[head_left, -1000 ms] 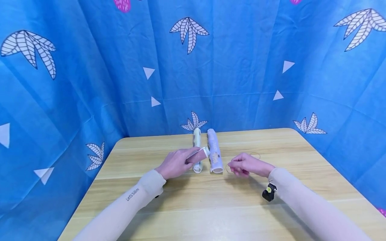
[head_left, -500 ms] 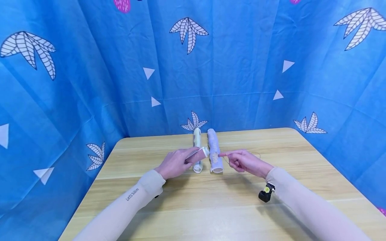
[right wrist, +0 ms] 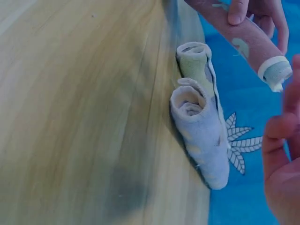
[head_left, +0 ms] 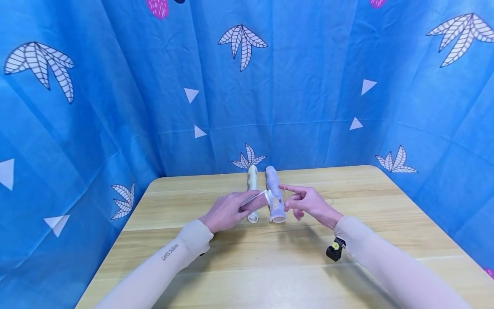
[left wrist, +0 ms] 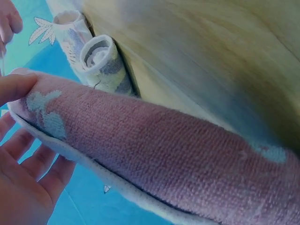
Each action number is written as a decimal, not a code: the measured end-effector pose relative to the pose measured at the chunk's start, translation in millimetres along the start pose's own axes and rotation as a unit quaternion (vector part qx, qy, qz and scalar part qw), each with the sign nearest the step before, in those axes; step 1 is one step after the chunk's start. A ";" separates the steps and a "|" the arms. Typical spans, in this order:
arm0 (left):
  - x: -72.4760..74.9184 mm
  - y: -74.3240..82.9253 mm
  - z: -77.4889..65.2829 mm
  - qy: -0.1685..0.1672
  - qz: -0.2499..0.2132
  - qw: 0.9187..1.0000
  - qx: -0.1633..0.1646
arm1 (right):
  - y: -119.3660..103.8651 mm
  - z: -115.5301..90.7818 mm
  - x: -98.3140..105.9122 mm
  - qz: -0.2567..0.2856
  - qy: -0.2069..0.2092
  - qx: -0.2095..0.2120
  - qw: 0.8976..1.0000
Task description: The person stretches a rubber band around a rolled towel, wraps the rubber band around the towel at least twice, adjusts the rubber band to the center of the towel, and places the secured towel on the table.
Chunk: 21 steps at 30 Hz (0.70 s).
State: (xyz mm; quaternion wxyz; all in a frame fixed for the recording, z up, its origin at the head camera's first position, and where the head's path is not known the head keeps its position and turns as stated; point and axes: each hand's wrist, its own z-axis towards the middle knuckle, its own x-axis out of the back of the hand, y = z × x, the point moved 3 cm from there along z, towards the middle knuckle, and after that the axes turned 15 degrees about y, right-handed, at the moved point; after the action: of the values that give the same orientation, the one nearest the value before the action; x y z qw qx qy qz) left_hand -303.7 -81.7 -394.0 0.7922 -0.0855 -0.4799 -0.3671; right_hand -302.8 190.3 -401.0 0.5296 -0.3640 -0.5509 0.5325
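cloth rolls, 3 total: 1 pink roll [left wrist: 140, 136], 1 pale green roll [right wrist: 194, 68], 1 lavender roll [right wrist: 206, 145]. thin loops, 2: 1 finger loop [head_left: 286, 194], 1 table loop [head_left: 332, 199]. hands, 2: left hand [head_left: 227, 210], right hand [head_left: 312, 206]. sleeves [head_left: 143, 274]: 2. tables [head_left: 239, 274]: 1. clearly visible wrist devices [head_left: 335, 249]: 1. head-view prints: 6 leaf prints [head_left: 242, 43], 6 white triangles [head_left: 57, 224], 3 pink prints [head_left: 158, 7], all of those cut at the edge.
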 end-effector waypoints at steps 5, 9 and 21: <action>2.8 6.6 -0.1 0.007 -0.004 1.000 -0.007 | -3.3 -1.7 -4.7 -0.034 -0.005 0.034 0.999; 3.7 9.4 -0.1 0.009 -0.008 1.000 -0.009 | 2.2 -4.3 -8.0 -0.061 -0.012 0.053 0.997; 4.9 26.2 1.3 0.007 -0.025 0.997 -0.072 | 8.2 -11.6 -31.3 -0.015 -0.022 0.065 0.998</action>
State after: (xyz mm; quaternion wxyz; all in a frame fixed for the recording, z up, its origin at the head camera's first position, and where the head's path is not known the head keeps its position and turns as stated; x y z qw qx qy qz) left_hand -285.9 -64.7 -383.6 0.7780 -0.1281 -0.4487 -0.4207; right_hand -287.3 163.8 -416.6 0.5478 -0.3085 -0.5324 0.5669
